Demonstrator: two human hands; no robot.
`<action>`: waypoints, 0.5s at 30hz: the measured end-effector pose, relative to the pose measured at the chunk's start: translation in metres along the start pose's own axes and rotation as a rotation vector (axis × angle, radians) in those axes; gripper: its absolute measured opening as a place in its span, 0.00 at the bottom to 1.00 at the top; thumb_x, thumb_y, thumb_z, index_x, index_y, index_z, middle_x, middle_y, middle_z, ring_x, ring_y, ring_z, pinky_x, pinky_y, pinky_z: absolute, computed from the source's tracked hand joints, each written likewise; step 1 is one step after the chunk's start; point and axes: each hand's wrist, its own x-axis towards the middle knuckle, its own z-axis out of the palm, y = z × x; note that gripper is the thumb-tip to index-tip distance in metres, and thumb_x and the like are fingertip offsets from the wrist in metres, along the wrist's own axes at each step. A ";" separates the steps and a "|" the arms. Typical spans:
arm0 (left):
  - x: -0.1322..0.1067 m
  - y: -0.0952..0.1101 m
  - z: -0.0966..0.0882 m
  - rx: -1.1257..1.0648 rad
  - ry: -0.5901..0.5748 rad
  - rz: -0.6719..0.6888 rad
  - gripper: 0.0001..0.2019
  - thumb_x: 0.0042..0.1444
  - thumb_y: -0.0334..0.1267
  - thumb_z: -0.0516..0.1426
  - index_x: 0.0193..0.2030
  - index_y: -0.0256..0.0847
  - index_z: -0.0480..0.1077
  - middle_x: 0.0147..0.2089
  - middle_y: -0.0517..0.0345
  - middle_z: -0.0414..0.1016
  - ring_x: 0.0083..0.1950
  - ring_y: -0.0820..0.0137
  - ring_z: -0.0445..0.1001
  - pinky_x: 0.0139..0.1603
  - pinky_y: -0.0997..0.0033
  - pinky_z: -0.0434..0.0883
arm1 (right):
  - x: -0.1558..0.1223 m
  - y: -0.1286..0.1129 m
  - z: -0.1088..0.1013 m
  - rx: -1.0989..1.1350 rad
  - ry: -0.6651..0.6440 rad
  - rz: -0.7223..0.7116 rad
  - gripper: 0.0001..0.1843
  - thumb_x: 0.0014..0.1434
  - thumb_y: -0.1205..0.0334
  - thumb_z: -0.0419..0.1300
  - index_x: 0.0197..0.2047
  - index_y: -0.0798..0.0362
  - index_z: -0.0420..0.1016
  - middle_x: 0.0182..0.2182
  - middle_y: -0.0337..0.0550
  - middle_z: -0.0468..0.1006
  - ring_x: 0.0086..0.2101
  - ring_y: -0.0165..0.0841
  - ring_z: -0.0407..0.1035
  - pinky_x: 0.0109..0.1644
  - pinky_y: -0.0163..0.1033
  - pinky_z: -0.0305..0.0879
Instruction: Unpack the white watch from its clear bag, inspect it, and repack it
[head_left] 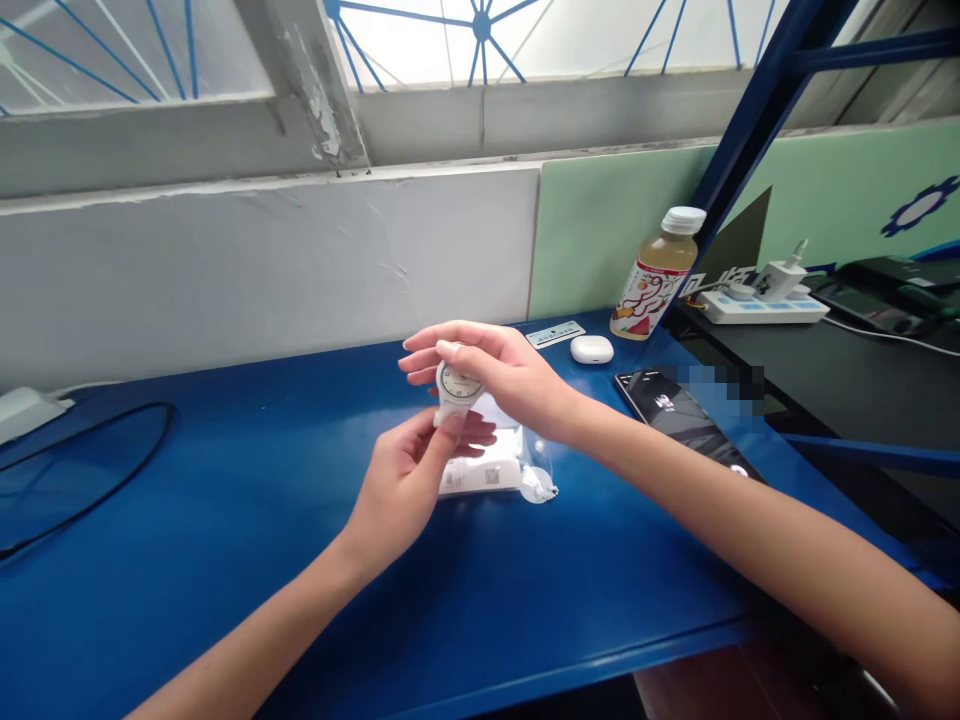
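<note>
At the far left edge a white box [22, 410] sits by the wall, and a black cable [90, 480] loops from there across the blue table [225, 560]. Moving inward, the left hand [409, 480] comes up from below with its fingers curled and its thumb pressed against the lower edge of a small white dial [459, 388], a round piece with a pale face and fine markings. The dial is held in the air above the middle of the table, gripped between both hands. The right hand [502, 375] reaches in from the right and closes over the top and right side of the dial, its fingers arched past the rim and pointing left. Just under the hands, lying flat on the table, is a clear plastic bag [517, 470] with a white packet [480, 470] inside it; the left fingertips are just beside the packet, though whether they touch it cannot be told. Further right, near the back of the table, lie a small label strip [555, 334] and a white earbud case [592, 349], with a juice bottle [660, 275] standing beside them. A dark phone [682, 420] lies close to the right forearm, and a white power strip [765, 300] rests on the black desk [847, 380] beyond.
</note>
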 end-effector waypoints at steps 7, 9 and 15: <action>-0.003 -0.016 -0.013 0.730 0.232 0.605 0.09 0.65 0.34 0.57 0.50 0.38 0.74 0.43 0.54 0.81 0.39 0.68 0.80 0.41 0.72 0.74 | -0.051 -0.010 -0.016 -0.618 0.101 -0.144 0.14 0.65 0.57 0.60 0.50 0.52 0.78 0.47 0.45 0.81 0.42 0.35 0.76 0.39 0.38 0.73; -0.004 -0.021 -0.010 0.805 0.189 0.714 0.11 0.64 0.31 0.58 0.53 0.37 0.72 0.46 0.51 0.81 0.44 0.65 0.80 0.45 0.70 0.74 | -0.069 -0.005 -0.019 -0.510 0.114 -0.037 0.16 0.63 0.56 0.62 0.52 0.51 0.77 0.39 0.43 0.82 0.32 0.32 0.75 0.33 0.37 0.73; -0.004 -0.028 0.001 0.817 0.048 0.817 0.14 0.64 0.29 0.58 0.56 0.38 0.69 0.47 0.49 0.79 0.45 0.65 0.79 0.46 0.67 0.76 | -0.093 0.009 -0.019 -0.332 0.280 0.003 0.09 0.56 0.59 0.69 0.41 0.51 0.82 0.43 0.46 0.83 0.36 0.35 0.77 0.33 0.38 0.74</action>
